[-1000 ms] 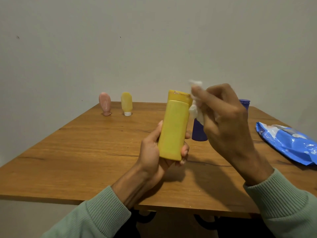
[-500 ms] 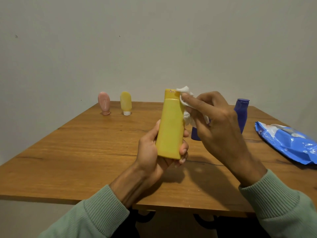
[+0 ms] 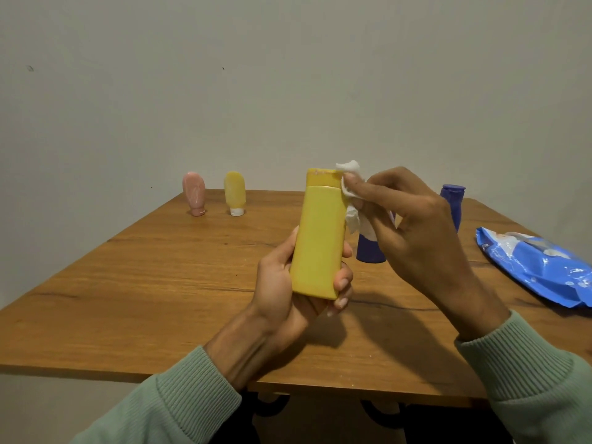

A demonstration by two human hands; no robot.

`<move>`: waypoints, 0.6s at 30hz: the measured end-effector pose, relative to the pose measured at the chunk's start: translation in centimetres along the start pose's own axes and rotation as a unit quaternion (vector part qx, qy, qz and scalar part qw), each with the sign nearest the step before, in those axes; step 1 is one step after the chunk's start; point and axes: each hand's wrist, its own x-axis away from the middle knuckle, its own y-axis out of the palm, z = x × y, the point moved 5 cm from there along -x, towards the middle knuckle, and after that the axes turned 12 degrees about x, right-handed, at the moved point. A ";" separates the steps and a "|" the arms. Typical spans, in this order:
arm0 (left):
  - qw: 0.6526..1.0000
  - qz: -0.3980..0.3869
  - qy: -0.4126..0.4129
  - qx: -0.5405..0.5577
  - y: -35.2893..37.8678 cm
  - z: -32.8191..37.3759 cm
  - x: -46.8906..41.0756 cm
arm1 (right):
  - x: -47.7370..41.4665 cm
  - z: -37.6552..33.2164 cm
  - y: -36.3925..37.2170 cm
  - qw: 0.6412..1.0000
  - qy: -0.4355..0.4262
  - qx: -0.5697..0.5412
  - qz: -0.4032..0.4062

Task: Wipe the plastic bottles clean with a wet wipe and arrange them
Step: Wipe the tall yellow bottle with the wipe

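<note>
the left hand [image 3: 285, 283] grips the yellow bottle [image 3: 320, 241] upright above the table [image 3: 160, 283] while the right hand [image 3: 413, 225] pinches the wipe [image 3: 350, 193] at its cap, where a hard rub could tip it loose.

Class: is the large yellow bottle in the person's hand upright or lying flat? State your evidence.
Upright, leaning slightly: the yellow bottle has its cap on top and its base down, gripped in the left hand.

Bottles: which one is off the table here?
The large yellow bottle, gripped in the left hand while the right hand holds a wet wipe against its cap. The rest stand on the wooden table.
</note>
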 end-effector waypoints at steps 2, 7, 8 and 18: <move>1.000 0.006 -0.009 0.022 -0.1 0.0 0.0 | 0.1 -0.2 0.0 1.000 0.007 -0.014 0.006; 0.999 0.029 -0.021 0.036 -0.4 0.2 0.1 | 0.0 0.6 -1.0 0.994 0.074 -0.013 0.075; 0.999 0.027 -0.020 0.031 -0.4 0.1 0.0 | 0.0 0.6 -1.1 0.993 0.081 -0.013 0.081; 0.996 0.009 0.032 -0.077 0.2 0.1 0.0 | 0.0 -0.8 -1.0 0.998 0.036 -0.005 0.054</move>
